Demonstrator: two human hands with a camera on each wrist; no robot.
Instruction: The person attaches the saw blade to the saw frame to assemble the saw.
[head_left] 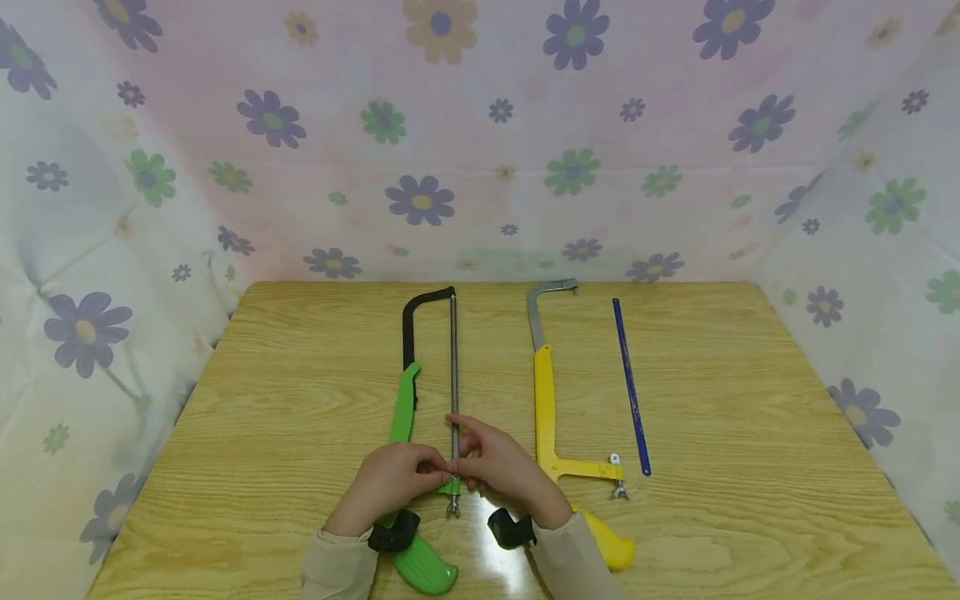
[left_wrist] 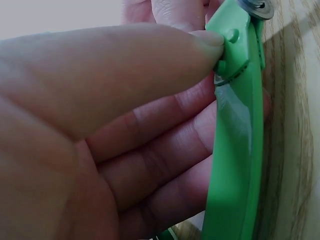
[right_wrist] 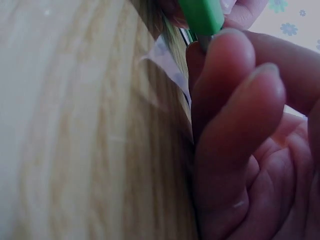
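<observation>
A green-handled hacksaw (head_left: 402, 408) with a black front bow lies on the table. Its grey saw blade (head_left: 453, 358) stretches from the bow's tip down to the green arm beside the wing nut (head_left: 453, 507). My left hand (head_left: 386, 482) pinches that arm's end; the left wrist view shows the thumb on the green end piece (left_wrist: 235, 42) by a small peg, with fingers behind the arm. My right hand (head_left: 506, 467) pinches the blade's near end, index finger extended along it. In the right wrist view, fingers mostly hide the blade beneath the green tip (right_wrist: 202, 15).
Right of the hands lies a yellow hacksaw frame (head_left: 545, 400) with a grey bow and its own wing nut, no blade fitted. Farther right is a loose blue saw blade (head_left: 632, 387). Flowered cloth (head_left: 465, 133) surrounds the wooden table (head_left: 750, 417) at the back and sides.
</observation>
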